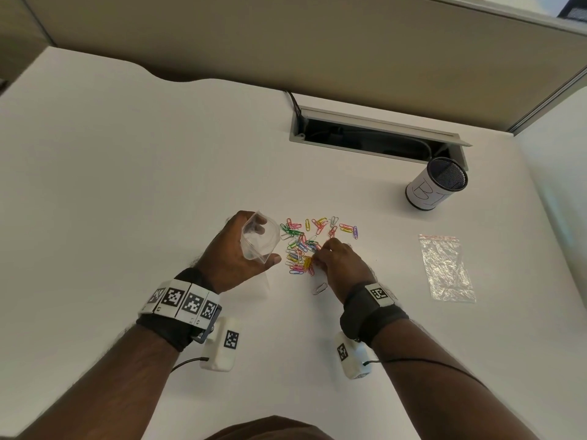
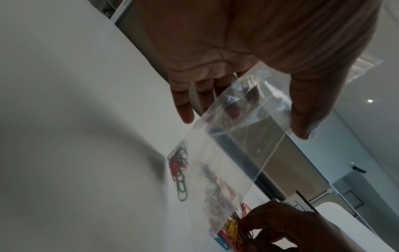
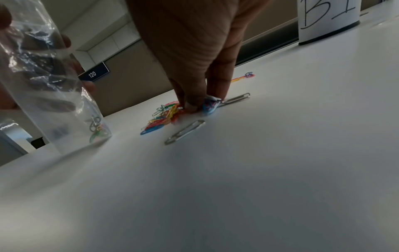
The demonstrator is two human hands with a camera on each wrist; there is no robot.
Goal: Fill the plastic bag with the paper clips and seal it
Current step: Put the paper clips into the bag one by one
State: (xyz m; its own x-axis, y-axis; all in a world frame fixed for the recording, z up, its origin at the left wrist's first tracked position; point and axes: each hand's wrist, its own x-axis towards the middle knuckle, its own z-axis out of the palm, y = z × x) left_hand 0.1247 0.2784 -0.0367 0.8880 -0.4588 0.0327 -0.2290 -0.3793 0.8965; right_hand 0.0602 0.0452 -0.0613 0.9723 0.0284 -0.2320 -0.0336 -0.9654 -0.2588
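Centre frame: left hand point(image 1: 236, 249) grips the plastic bag point(image 1: 259, 239) held open, film limp and slippery (best held at the rim). Right hand point(image 1: 338, 260) pinches light, snag-prone paper clips point(image 1: 301, 241) from the desk point(image 1: 127, 185) pile.

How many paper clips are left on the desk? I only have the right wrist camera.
Observer: Dozens. In the head view the paper clips lie scattered between both hands.
Operator: Is the bag's mouth open?
Observer: Yes, the left hand holds the plastic bag with its mouth spread open.
Operator: Anything further right?
Observer: A second bag lies flat on the desk, right of the right hand.
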